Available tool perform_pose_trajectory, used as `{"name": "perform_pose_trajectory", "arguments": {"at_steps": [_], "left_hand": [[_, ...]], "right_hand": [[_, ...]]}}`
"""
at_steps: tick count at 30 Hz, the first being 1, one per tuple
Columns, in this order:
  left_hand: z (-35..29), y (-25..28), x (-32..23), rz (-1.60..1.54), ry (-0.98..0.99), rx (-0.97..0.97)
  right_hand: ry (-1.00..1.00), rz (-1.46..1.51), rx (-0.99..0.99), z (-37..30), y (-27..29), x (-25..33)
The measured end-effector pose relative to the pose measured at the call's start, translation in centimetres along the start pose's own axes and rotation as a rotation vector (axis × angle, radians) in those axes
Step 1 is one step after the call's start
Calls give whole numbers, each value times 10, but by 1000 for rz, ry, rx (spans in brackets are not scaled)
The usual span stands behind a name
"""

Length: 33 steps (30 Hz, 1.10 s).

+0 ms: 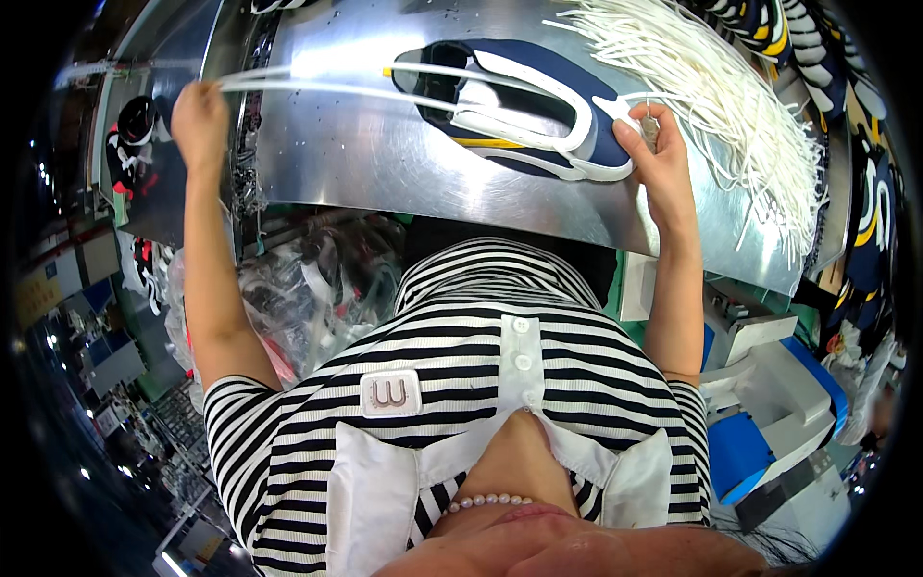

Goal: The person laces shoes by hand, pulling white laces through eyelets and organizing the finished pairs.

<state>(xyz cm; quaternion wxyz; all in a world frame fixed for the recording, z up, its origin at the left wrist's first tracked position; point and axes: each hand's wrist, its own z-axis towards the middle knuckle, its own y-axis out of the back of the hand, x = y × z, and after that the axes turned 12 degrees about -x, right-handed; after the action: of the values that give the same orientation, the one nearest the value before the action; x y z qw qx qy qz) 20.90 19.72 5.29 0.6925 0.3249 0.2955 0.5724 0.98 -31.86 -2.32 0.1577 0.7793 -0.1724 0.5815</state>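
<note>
Two strands of white shoelace (327, 87) stretch from my left hand (200, 130), closed around their ends at the far left, to a shoe upper (601, 144) lying on the metal tabletop. The upper is navy with white trim and a yellow stripe, and its dark opening faces left. At its right end my right hand (661, 159) has thumb and fingers closed on the white tip. A small greyish object (651, 133) shows between that thumb and the fingers; its kind is unclear. Another white strand passes above the right fingertips toward the pile.
A large heap of white laces (711, 106) covers the table's right part. Navy, white and yellow uppers (870, 212) hang or stack at the far right. Below the sheet-metal table (336, 173) lie clear plastic bags (317, 279); a blue and grey machine (769, 413) stands lower right.
</note>
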Motion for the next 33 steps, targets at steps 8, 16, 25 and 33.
{"name": "perform_pose_trajectory", "arguments": {"at_steps": [8,16,25,33], "left_hand": [[-14,10,-146,-627,-34,131],[-28,37,-291,-1195,-338,552],[-51,5,-321,-1048,-391,338],[-54,-12,-284,-889,340,1154]], "right_hand": [[87,-189,-57,20,6,-24],[493,-664,-250,8,-3,8],[-48,231,152,-12,-43,15],[-71,175,6,4,-57,-4]]}}
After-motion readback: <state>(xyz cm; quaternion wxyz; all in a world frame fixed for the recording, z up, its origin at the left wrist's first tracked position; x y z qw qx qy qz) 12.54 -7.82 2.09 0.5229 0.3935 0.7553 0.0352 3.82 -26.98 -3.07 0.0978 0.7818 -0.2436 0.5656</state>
